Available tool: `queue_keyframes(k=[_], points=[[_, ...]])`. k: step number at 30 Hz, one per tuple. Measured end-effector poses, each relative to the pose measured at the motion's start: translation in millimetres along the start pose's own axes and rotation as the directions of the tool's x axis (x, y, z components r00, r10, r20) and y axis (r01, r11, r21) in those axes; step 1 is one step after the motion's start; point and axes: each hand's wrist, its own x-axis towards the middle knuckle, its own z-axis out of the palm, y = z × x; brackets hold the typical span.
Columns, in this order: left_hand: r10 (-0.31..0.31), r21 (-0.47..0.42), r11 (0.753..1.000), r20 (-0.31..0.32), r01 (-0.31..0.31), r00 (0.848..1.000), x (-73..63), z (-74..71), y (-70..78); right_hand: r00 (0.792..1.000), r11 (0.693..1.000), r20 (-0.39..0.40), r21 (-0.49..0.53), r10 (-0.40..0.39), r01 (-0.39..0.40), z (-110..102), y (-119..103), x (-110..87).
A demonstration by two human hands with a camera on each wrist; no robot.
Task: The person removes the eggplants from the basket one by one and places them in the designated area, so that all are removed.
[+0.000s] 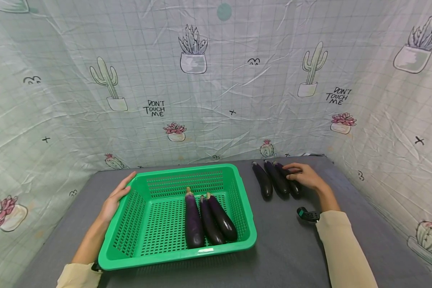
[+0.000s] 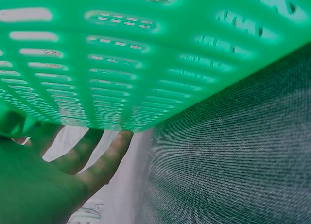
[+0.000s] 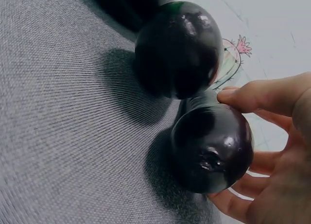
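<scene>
A green perforated plastic basket (image 1: 165,260) stands before me, with three eggplants (image 1: 194,224) lying in its right half. My left hand (image 1: 111,203) rests against the basket's left side near the far corner. The left wrist view shows its fingers (image 2: 109,158) stretched out along the outer wall. To the right of the basket, three more eggplants lie side by side on the table. My right hand (image 1: 307,176) holds the rightmost eggplant (image 3: 214,146), thumb on one side and fingers on the other. That eggplant lies close beside the middle one (image 3: 177,49).
A grey cloth covers the table (image 1: 277,248). Behind it and along both sides hangs a pale curtain (image 1: 216,120) with plant drawings. A black strap-like device (image 1: 307,215) sits by my right wrist.
</scene>
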Motion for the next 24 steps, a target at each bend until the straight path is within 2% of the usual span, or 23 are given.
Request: queue_keyframes(k=[10, 24], points=[[-0.003, -0.028, 1.000, -0.009, 0.003, 1.000, -0.4, -0.1, -0.2, 0.999, 1.000, -0.011, 0.009, 0.030, -0.030, 0.6, -1.2, -0.9], [-0.006, -0.018, 1.000, -0.011, 0.005, 1.000, 0.3, 0.5, 2.0, 0.999, 0.999, 0.007, 0.014, 0.036, -0.036, -0.3, -3.2, -1.5]])
